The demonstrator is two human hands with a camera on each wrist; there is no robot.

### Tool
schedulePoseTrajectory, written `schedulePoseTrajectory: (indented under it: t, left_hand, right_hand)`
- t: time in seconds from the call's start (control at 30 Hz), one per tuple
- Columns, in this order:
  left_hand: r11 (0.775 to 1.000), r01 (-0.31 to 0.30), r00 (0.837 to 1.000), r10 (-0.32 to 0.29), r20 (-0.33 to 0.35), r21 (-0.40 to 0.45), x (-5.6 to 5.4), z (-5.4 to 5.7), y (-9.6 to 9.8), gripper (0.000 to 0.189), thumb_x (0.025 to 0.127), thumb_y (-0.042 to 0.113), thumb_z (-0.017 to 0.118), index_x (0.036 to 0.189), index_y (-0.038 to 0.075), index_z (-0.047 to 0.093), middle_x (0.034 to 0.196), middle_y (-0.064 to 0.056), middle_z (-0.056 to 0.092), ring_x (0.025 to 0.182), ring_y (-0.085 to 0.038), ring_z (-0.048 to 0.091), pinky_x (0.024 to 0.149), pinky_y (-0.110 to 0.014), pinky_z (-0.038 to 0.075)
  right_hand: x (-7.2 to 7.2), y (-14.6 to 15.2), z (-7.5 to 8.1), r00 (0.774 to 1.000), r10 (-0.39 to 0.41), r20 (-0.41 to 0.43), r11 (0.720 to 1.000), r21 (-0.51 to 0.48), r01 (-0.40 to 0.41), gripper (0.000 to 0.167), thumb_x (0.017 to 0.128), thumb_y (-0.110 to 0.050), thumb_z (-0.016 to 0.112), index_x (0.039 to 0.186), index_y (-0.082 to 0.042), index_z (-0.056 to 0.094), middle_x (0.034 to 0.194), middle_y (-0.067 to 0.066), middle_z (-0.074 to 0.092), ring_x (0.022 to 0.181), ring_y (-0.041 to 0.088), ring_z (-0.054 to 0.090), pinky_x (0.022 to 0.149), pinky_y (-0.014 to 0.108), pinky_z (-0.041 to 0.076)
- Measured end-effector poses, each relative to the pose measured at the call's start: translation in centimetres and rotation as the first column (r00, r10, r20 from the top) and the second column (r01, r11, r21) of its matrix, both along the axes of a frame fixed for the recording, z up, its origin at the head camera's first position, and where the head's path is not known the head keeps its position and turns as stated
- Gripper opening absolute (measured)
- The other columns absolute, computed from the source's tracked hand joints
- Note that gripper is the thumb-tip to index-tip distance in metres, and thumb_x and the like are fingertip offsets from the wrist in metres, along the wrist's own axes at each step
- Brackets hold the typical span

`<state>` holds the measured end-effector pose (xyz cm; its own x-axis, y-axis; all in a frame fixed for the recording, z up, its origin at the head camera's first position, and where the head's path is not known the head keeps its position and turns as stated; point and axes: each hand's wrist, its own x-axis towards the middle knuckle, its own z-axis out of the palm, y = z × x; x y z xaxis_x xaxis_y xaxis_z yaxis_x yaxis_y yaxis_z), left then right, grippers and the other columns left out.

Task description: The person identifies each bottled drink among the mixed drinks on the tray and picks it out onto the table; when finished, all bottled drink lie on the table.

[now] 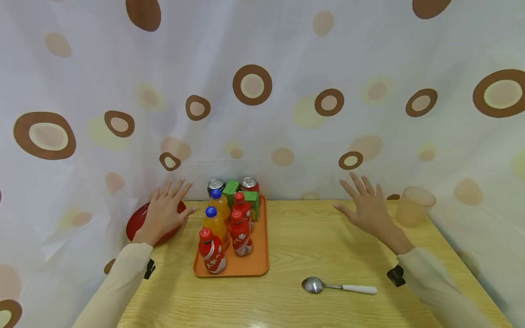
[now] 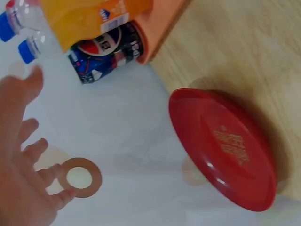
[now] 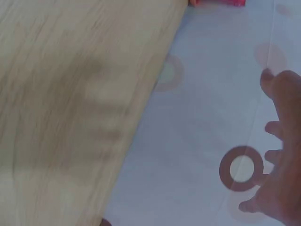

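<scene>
My left hand (image 1: 164, 212) hovers with spread fingers in front of a red bowl (image 2: 221, 146), which it partly covers in the head view. Right of that hand is an orange tray (image 1: 256, 262) loaded with several drinks. Among them are red-capped bottles (image 1: 240, 233), blue-capped orange juice bottles (image 1: 215, 223), green cartons (image 1: 250, 200), a red can (image 1: 249, 184) and a dark Pepsi can (image 2: 107, 54). My right hand (image 1: 367, 209), fingers also spread and holding nothing, is raised over the far right of the table, left of a translucent cup (image 1: 414, 207).
A spoon (image 1: 313, 285) with a white handle lies near the front of the wooden table (image 1: 303, 237), right of the tray. Behind the table and along its sides hangs a white curtain (image 1: 283, 123) patterned with brown rings and spots.
</scene>
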<state>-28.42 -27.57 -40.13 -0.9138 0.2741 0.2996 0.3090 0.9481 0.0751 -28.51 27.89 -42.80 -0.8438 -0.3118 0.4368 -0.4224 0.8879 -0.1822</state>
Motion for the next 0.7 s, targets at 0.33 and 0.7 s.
schedulePoseTrajectory:
  t: [0.33, 0.7]
  left_hand:
    - [0.926, -0.023, 0.991, -0.030, 0.134, 0.377, 0.6, -3.2, 0.0, 0.036, 0.107, 0.020, 0.059, 0.138, 0.001, 0.065, 0.129, -0.020, 0.071, 0.118, -0.041, 0.067, 0.102, -0.062, 0.054]
    - [0.792, -0.098, 0.944, -0.118, 0.308, 0.603, 1.0, -6.9, 0.7, 0.033, 0.106, 0.006, 0.058, 0.136, -0.006, 0.064, 0.125, -0.029, 0.069, 0.101, -0.040, 0.073, 0.074, -0.039, 0.065]
  right_hand:
    - [0.8, -4.8, -1.7, 0.969, 0.243, -0.051, 0.878, -0.412, -0.243, 0.027, 0.100, -0.002, 0.067, 0.127, 0.002, 0.065, 0.125, 0.020, 0.065, 0.111, 0.038, 0.064, 0.090, 0.059, 0.057]
    - [0.9, -11.8, -2.7, 0.877, 0.450, 0.172, 0.637, -0.750, -0.180, 0.026, 0.104, -0.006, 0.063, 0.128, 0.005, 0.065, 0.120, 0.027, 0.067, 0.107, 0.038, 0.069, 0.084, 0.029, 0.063]
